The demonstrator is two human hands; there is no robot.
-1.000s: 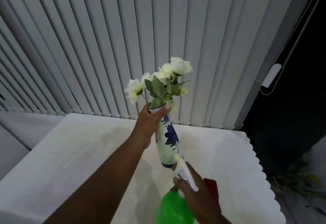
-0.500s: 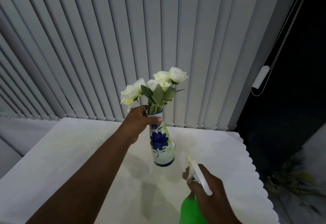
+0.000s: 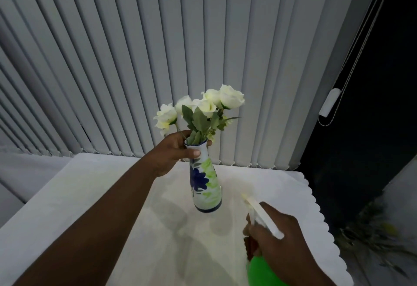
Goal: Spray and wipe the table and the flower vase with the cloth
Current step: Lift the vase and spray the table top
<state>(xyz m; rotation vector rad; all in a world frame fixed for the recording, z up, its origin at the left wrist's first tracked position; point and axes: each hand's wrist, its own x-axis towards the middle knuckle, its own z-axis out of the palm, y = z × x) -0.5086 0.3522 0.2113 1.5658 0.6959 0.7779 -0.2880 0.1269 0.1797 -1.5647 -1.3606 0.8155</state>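
My left hand (image 3: 171, 152) has its fingers (image 3: 193, 153) wrapped around the neck of the flower vase (image 3: 205, 184), which stands upright near the middle of the white worktop (image 3: 90, 195), white flowers (image 3: 203, 107) rising from it toward 12 o'clock. At 4 o'clock from the vase, well apart from it, my right hand (image 3: 277, 236) grips the green spray bottle (image 3: 259, 270), fingers closed around its white trigger head, nozzle pointing toward the vase.

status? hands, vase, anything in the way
Left hand gripping vase at the neck. Right hand holding green spray bottle, nozzle aimed toward the vase. No cloth in view. Nothing between nozzle and vase.
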